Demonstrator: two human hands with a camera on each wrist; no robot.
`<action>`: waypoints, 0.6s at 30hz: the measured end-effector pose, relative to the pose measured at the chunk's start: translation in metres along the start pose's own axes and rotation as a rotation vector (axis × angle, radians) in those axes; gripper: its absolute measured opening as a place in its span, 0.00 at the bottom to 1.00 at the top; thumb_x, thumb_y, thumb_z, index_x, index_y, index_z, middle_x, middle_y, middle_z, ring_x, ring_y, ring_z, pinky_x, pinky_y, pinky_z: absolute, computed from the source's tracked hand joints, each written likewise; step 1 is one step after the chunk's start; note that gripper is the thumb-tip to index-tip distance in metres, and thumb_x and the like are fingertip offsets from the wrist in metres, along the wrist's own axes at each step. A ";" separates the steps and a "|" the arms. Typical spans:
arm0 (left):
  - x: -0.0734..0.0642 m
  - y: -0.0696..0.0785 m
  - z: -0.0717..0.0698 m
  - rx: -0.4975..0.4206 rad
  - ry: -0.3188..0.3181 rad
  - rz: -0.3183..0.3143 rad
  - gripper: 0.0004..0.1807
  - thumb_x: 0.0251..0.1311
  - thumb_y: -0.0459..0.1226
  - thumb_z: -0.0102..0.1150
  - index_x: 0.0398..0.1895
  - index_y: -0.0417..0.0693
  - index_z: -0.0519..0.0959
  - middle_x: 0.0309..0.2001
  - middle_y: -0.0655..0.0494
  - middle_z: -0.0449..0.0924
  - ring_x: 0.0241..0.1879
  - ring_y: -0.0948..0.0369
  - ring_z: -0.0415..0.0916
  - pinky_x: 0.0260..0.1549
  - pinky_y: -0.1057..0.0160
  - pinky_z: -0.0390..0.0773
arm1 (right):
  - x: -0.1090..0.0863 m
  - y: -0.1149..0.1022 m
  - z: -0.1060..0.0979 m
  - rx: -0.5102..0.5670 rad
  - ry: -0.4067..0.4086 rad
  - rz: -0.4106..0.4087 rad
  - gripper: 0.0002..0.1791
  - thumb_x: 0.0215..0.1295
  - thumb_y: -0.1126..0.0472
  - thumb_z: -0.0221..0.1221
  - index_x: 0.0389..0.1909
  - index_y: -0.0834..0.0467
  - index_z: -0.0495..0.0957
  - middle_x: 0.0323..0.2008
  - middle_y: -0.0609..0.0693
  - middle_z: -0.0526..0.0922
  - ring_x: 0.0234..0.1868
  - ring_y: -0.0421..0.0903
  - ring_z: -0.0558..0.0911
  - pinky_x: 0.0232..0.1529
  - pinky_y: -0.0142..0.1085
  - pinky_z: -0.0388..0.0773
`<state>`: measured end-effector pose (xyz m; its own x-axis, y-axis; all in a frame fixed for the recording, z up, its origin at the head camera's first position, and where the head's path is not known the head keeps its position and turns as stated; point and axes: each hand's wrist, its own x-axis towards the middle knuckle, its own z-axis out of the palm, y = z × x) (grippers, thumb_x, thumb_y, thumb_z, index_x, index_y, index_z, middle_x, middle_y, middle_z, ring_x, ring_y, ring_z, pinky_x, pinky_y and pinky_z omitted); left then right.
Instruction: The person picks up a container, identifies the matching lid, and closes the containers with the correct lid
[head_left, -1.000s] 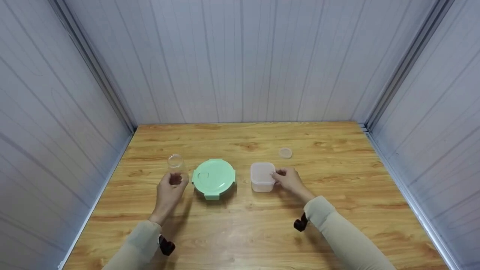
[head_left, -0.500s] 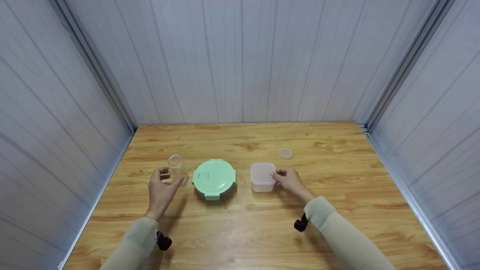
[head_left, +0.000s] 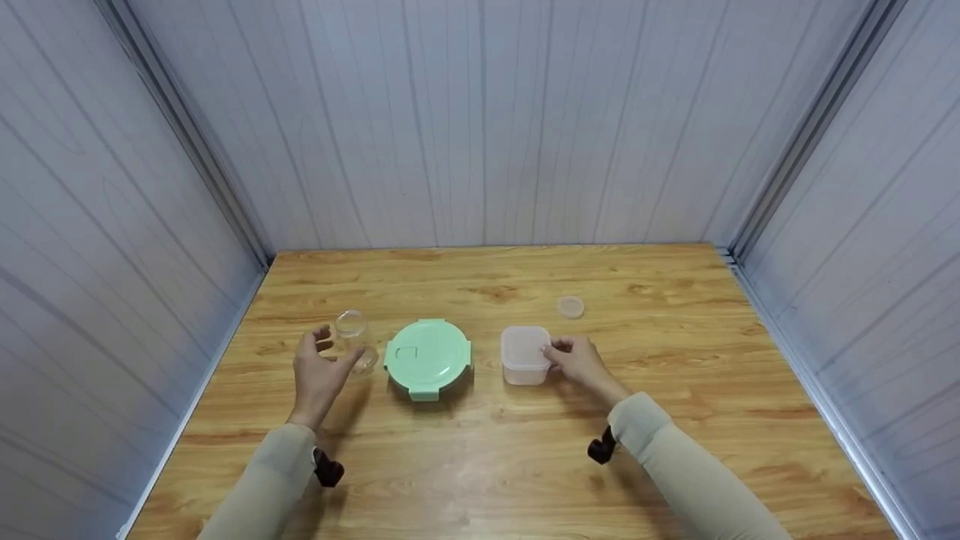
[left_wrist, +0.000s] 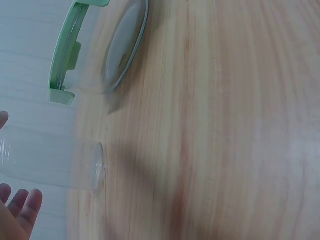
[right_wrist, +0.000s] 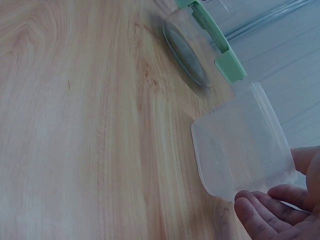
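Note:
A clear cylindrical jar [head_left: 352, 330] stands upright at the left, its top rim showing no cover. My left hand [head_left: 319, 375] is held beside it, thumb and fingers spread around its near side; in the left wrist view the fingers [left_wrist: 31, 207] stand apart from the jar's wall. To the right, a frosted square plastic food container [head_left: 526, 364] rests upright on the table. The thumb and fingers of my right hand [head_left: 581, 364] hold it at its right side. Between the two stands a round clear food container with a mint-green clip lid [head_left: 427, 356], touched by neither hand.
A small round translucent disc, like a lid [head_left: 571, 307], lies flat behind the square container. Pale panel walls [head_left: 480, 135] enclose the wooden table [head_left: 480, 465] at the back and both sides.
My left hand has let go of the jar and drawn back a little leftward, its fingers spreading apart. The jar stays in place. My right hand and the square container have not moved.

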<state>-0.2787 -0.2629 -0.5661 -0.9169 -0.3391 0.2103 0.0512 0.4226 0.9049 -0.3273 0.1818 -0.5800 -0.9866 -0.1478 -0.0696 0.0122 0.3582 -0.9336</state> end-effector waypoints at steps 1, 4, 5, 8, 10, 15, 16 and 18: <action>0.001 0.000 0.000 -0.010 -0.006 -0.006 0.40 0.64 0.36 0.78 0.73 0.33 0.68 0.70 0.36 0.71 0.66 0.42 0.74 0.57 0.57 0.78 | 0.000 0.000 0.000 -0.001 -0.003 -0.004 0.12 0.78 0.67 0.61 0.50 0.74 0.85 0.41 0.59 0.90 0.35 0.39 0.86 0.46 0.44 0.91; 0.004 -0.002 0.001 -0.044 -0.028 -0.021 0.41 0.64 0.35 0.77 0.75 0.32 0.66 0.72 0.34 0.69 0.70 0.40 0.72 0.65 0.45 0.77 | 0.000 0.001 0.000 -0.003 -0.003 -0.009 0.13 0.78 0.67 0.61 0.50 0.75 0.85 0.42 0.61 0.90 0.35 0.40 0.86 0.46 0.45 0.91; 0.005 -0.002 0.001 -0.051 -0.035 -0.028 0.41 0.65 0.35 0.76 0.76 0.32 0.66 0.73 0.33 0.69 0.70 0.39 0.71 0.66 0.42 0.77 | 0.000 0.001 0.000 -0.006 -0.003 -0.009 0.13 0.78 0.67 0.61 0.50 0.75 0.84 0.43 0.62 0.90 0.36 0.40 0.86 0.46 0.45 0.91; 0.008 -0.004 0.001 -0.063 -0.057 -0.038 0.42 0.65 0.35 0.76 0.77 0.32 0.65 0.74 0.33 0.68 0.72 0.39 0.70 0.70 0.40 0.75 | 0.000 0.001 0.000 -0.014 -0.008 -0.003 0.14 0.78 0.66 0.61 0.52 0.75 0.84 0.45 0.64 0.90 0.37 0.41 0.87 0.47 0.46 0.91; 0.011 -0.006 0.001 -0.067 -0.070 -0.039 0.42 0.66 0.36 0.76 0.77 0.33 0.64 0.74 0.34 0.68 0.73 0.39 0.69 0.70 0.40 0.74 | 0.000 0.000 0.000 -0.024 -0.007 0.009 0.15 0.79 0.66 0.61 0.53 0.75 0.84 0.46 0.65 0.90 0.37 0.41 0.87 0.47 0.45 0.91; 0.017 -0.009 0.002 -0.070 -0.104 -0.032 0.42 0.66 0.37 0.76 0.77 0.34 0.65 0.74 0.35 0.69 0.73 0.40 0.68 0.73 0.41 0.72 | 0.000 0.000 0.000 -0.022 0.005 0.028 0.14 0.78 0.66 0.61 0.53 0.74 0.84 0.45 0.63 0.90 0.36 0.41 0.86 0.46 0.45 0.91; 0.018 -0.009 0.002 -0.072 -0.112 -0.034 0.42 0.66 0.37 0.76 0.77 0.34 0.65 0.74 0.35 0.69 0.74 0.40 0.68 0.73 0.41 0.72 | 0.000 0.000 0.000 -0.019 0.005 0.025 0.14 0.78 0.67 0.61 0.53 0.74 0.84 0.44 0.63 0.90 0.36 0.41 0.86 0.46 0.45 0.92; 0.020 -0.010 0.002 -0.077 -0.132 -0.042 0.42 0.67 0.37 0.76 0.78 0.35 0.65 0.75 0.36 0.69 0.74 0.41 0.67 0.75 0.41 0.71 | 0.000 0.000 0.000 -0.011 0.006 0.023 0.13 0.78 0.67 0.61 0.52 0.75 0.84 0.43 0.61 0.90 0.35 0.40 0.86 0.46 0.45 0.92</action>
<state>-0.2987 -0.2721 -0.5716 -0.9628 -0.2395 0.1255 0.0371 0.3429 0.9386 -0.3276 0.1819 -0.5795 -0.9871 -0.1335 -0.0888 0.0331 0.3718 -0.9277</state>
